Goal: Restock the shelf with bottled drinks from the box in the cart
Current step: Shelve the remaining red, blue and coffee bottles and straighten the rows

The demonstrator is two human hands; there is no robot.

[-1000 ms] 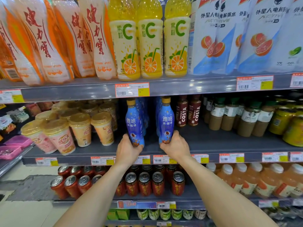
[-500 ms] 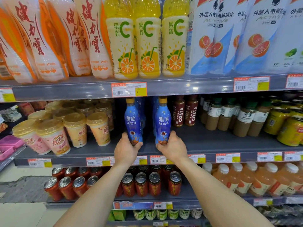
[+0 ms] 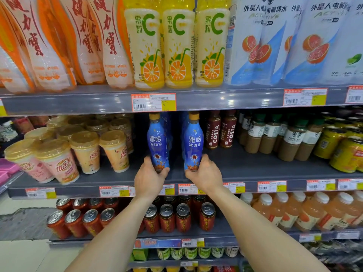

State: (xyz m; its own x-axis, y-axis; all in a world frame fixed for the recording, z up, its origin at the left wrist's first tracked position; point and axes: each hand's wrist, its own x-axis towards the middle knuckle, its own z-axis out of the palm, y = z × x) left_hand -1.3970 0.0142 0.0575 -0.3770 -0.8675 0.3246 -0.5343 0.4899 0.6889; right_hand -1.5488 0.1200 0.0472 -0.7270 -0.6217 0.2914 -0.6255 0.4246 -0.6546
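At the front edge of a supermarket's middle shelf [image 3: 245, 169], a person's left hand [image 3: 149, 177] and right hand [image 3: 204, 175] each grip a blue bottle low down, fingers [image 3: 163, 172] and thumbs curled round the base. The left Yaha iced-coffee bottle [image 3: 157, 142] and the right Yaha iced-coffee bottle [image 3: 193, 142] rise upright above the knuckles, labels facing out. They stand apart from each other, each heading its own row of like bottles that runs back beyond the fingertips. The hands hide the bases, so it cannot be told whether they rest on the shelf or sit just off it. The box and the cart are out of view.

The step appears to be seating this pair at the front of the two rows. Done well, that likely means holding low as now, so the tall, narrow bottles do not tip, and keeping the gold caps clear of the upper shelf edge [image 3: 216, 99] close above them. The bases should end just behind the price-tag rail [image 3: 184, 188] under the palms, labels square to the aisle. Costa bottles [image 3: 221, 130] stand near the right thumb's outer side and milk-tea cups [image 3: 115, 152] near the left thumb's, so sideways drift risks a nudge. The fingers should let go only once each bottle stands flat.
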